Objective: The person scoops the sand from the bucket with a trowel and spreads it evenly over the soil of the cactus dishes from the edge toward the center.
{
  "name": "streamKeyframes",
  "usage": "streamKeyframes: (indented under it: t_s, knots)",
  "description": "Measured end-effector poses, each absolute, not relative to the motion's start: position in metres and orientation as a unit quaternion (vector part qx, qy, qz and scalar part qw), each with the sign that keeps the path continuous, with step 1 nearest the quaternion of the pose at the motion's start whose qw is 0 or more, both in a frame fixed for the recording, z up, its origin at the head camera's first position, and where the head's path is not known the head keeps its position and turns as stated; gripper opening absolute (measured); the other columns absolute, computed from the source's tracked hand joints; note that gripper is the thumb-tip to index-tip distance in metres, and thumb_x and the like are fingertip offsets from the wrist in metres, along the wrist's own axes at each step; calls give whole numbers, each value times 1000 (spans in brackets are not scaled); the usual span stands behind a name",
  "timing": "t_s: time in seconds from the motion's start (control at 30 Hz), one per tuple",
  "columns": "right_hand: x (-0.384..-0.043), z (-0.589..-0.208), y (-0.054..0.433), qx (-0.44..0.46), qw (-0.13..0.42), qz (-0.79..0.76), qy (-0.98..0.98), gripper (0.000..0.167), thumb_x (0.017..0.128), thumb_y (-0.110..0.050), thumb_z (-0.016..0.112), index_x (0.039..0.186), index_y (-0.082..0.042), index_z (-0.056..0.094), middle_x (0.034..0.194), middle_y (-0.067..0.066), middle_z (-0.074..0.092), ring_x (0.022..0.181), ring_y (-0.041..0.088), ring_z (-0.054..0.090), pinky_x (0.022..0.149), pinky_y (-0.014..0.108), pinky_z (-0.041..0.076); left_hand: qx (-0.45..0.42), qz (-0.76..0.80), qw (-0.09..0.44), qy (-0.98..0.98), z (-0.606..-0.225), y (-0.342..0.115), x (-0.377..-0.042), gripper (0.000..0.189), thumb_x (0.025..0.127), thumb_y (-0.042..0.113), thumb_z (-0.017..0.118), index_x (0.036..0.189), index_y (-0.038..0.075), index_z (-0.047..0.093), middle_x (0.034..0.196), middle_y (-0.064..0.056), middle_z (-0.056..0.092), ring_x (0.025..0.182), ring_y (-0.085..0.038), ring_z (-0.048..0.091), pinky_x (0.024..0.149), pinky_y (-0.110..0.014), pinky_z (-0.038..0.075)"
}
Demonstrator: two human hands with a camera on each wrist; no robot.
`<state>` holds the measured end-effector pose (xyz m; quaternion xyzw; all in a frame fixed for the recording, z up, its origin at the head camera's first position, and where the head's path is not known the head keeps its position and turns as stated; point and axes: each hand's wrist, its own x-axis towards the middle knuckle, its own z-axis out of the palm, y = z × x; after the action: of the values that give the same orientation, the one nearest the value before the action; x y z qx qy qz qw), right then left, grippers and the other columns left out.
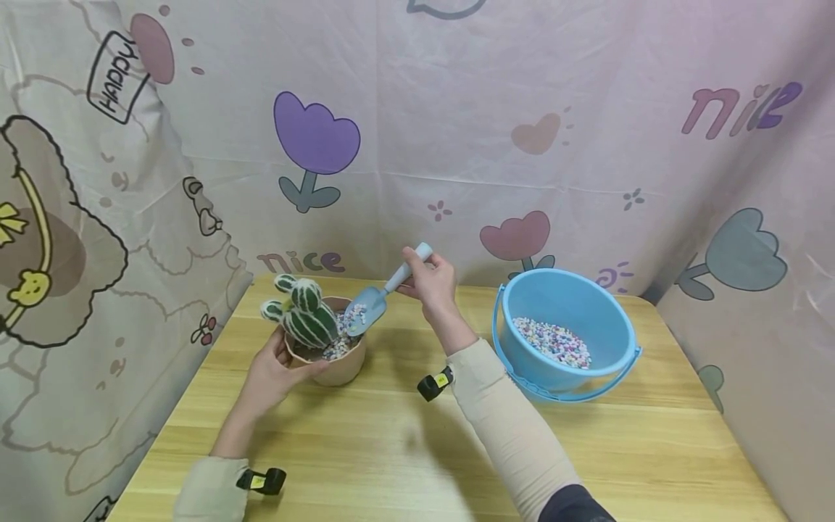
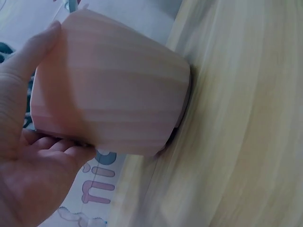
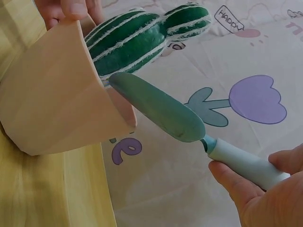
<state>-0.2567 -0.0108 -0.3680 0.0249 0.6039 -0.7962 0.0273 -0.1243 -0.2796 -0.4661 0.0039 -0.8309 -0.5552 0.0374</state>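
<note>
My left hand (image 1: 279,371) grips the near-left side of a peach-coloured flowerpot (image 1: 343,368), thumb along its outside and fingers curled round the wall. A green and white striped cactus (image 1: 310,319) leans left in the pot, with small multicoloured pebbles (image 1: 337,348) beside it. My right hand (image 1: 430,281) holds the pale handle of a blue-green hand trowel (image 1: 373,303). The trowel's blade slopes down over the pot's right rim and carries more pebbles. In the right wrist view its tip (image 3: 118,80) is right at the rim, close to the cactus (image 3: 128,42).
A light blue bucket (image 1: 561,290) with its handle folded down stands on the right of the wooden table (image 1: 391,449), holding many multicoloured pebbles (image 1: 553,341). A printed curtain (image 1: 430,138) hangs behind the table and along both sides.
</note>
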Motion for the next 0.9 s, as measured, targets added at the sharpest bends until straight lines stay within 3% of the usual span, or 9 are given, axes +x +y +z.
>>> streamKeyframes:
  t_s: [0.2, 0.4, 0.47, 0.7, 0.9]
  knots:
    - [-255, -367, -12, 21, 28, -794, 607, 27, 99, -28, 76, 111, -4, 73, 77, 6, 72, 66, 17, 76, 72, 38, 70, 34, -555, 59, -829, -468, -267, -121, 113, 86, 25, 90, 169, 9, 15, 169, -23, 33, 156, -40, 35, 123, -40, 36]
    - [-255, -367, -13, 18, 27, -792, 610, 28, 98, -28, 77, 113, -4, 73, 80, 6, 71, 65, 17, 76, 72, 38, 70, 62, -557, 98, -822, -472, -253, -119, 108, 84, 24, 92, 167, 11, 24, 168, -20, 37, 157, -35, 36, 118, -16, 38]
    - [-255, -367, -12, 18, 26, -792, 610, 30, 98, -28, 78, 114, -4, 74, 81, 5, 70, 65, 16, 76, 71, 38, 70, 68, -560, 111, -818, -472, -248, -119, 106, 83, 23, 93, 166, 12, 27, 168, -20, 38, 156, -33, 37, 118, -14, 38]
    - [-255, -366, -12, 10, 25, -795, 607, 29, 97, -28, 79, 114, -5, 74, 79, 4, 71, 65, 16, 76, 71, 38, 70, 97, -558, 135, -813, -472, -235, -119, 104, 81, 27, 94, 162, 11, 32, 162, -22, 46, 153, -35, 43, 125, -47, 40]
    - [-256, -367, -12, 5, 21, -795, 606, 29, 96, -27, 79, 114, -5, 74, 81, 5, 71, 67, 17, 77, 73, 40, 70, 107, -555, 143, -812, -472, -230, -118, 102, 81, 29, 94, 161, 11, 33, 161, -22, 47, 152, -35, 43, 125, -51, 41]
